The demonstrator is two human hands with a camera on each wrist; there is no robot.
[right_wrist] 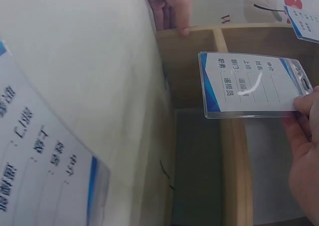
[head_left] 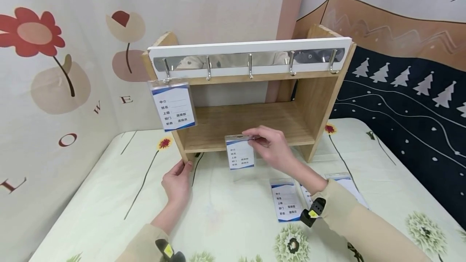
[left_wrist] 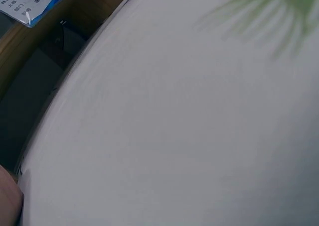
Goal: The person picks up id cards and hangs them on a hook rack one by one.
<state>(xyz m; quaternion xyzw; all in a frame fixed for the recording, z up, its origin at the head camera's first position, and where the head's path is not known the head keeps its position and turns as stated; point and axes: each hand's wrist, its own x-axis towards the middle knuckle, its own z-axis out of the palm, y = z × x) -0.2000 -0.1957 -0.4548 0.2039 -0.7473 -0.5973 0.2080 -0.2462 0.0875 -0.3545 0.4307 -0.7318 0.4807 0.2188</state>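
My right hand (head_left: 271, 144) pinches the top corner of a badge holder (head_left: 240, 155), a clear sleeve with a white and blue card, in front of the shelf's lower board. In the right wrist view this badge holder (right_wrist: 249, 84) lies sideways across the picture. At the foot of the shelf's left side panel, my left hand (head_left: 177, 183) grips the wood with thumb and fingers. The wooden shelf (head_left: 240, 110) carries a white rail (head_left: 233, 47) with several metal hooks. Another badge holder (head_left: 174, 106) hangs from the leftmost hook (head_left: 166, 68).
More badge holders lie on the table to the right: one (head_left: 286, 201) in plain sight, others such as the one (head_left: 347, 185) partly behind my right forearm. A flower-patterned cloth (head_left: 218, 225) covers the table. Printed curtains (head_left: 233, 3) stand behind and on both sides.
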